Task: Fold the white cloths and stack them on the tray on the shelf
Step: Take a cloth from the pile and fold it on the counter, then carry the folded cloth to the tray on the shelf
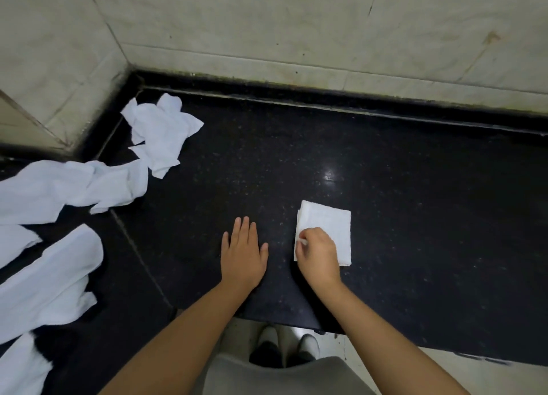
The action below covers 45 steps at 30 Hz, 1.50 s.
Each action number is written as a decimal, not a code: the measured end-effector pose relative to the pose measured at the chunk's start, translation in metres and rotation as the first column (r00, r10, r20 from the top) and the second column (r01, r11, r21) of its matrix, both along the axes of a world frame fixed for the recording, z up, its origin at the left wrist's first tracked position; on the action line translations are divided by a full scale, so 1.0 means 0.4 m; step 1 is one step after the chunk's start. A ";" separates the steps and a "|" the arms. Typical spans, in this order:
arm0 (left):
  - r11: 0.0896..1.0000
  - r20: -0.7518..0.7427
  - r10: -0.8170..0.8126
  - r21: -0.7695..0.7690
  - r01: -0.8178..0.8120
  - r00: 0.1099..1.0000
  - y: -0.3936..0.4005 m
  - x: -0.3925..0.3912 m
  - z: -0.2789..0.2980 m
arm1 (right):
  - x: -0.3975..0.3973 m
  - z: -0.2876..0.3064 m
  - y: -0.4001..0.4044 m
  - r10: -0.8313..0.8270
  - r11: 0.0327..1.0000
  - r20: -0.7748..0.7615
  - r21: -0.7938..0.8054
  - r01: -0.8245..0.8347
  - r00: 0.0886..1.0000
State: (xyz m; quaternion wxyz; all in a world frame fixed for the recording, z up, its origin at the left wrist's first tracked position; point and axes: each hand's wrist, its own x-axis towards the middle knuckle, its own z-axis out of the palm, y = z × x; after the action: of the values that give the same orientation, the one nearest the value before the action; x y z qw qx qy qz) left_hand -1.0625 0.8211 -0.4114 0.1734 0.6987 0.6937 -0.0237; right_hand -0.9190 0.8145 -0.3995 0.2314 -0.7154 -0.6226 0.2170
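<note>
A folded white cloth [326, 228] lies flat on the black desk [400, 217], right of centre and near the front edge. The right hand [318, 254] rests on its near left part, fingers curled, pinching the cloth's left edge between thumb and fingertips. The left hand [243, 254] lies palm down on the bare desk just left of the cloth, fingers straight and slightly spread, holding nothing; it does not touch the cloth.

Well apart to the left, unfolded white cloths are scattered: a crumpled one [161, 134] in the far left corner by the wall [296, 24], a long rumpled one [74, 187] touching it on the near side, and more [50, 276] along the left edge, some running out of view.

Below the desk's front edge a pair of light shoes [287, 344] stands on a pale floor.
</note>
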 end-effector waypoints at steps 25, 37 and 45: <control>0.626 -0.116 -0.673 0.436 0.646 0.730 0.065 0.198 -0.045 | 0.259 0.082 -0.023 0.247 0.969 0.242 -0.075 -0.235 0.938; 0.142 -0.191 -0.930 0.603 0.785 0.315 0.014 0.879 0.243 | 0.944 0.303 -0.296 -0.055 0.989 0.397 0.145 -0.003 0.916; 0.034 -0.095 -0.988 0.630 0.776 0.121 -0.187 1.447 0.405 | 1.444 0.492 -0.600 -0.185 0.982 0.390 0.112 0.153 0.902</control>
State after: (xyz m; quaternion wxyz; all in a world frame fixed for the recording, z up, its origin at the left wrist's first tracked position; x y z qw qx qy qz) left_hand -0.4836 0.7462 -0.2496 0.0400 0.9789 0.0111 0.2000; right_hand -0.3413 0.5745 -0.2028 0.1454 -0.7862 -0.6002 0.0212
